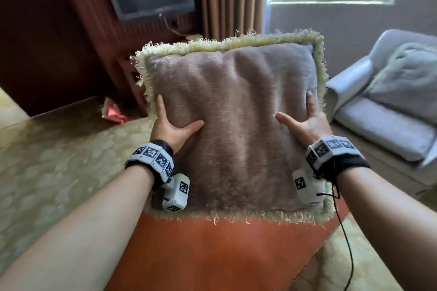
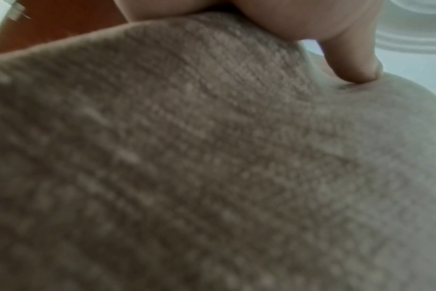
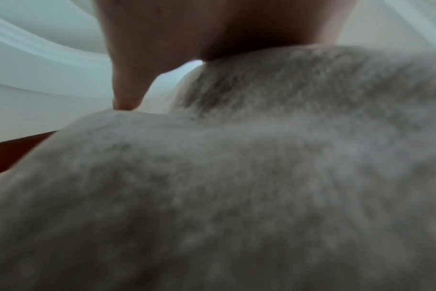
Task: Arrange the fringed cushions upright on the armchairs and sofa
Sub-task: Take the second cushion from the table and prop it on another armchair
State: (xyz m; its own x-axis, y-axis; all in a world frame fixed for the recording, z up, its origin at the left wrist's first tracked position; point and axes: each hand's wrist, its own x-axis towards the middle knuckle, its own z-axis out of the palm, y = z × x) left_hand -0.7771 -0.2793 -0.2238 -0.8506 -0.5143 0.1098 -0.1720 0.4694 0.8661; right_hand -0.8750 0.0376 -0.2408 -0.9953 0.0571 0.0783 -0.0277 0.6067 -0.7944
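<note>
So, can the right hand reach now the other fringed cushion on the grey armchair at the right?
Probably not yet. The right hand and the left hand both hold the brown cushion, and the grey cushion on the armchair lies well beyond the arm. The way itself looks free.

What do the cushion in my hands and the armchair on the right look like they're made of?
Cushion: soft short-pile plush or velvet, taupe; it dents under the thumbs and shows brushed streaks. Its pale green fringe looks like loose yarn. Armchair: pale grey matte upholstery, probably fabric, too blurred to be sure.
</note>
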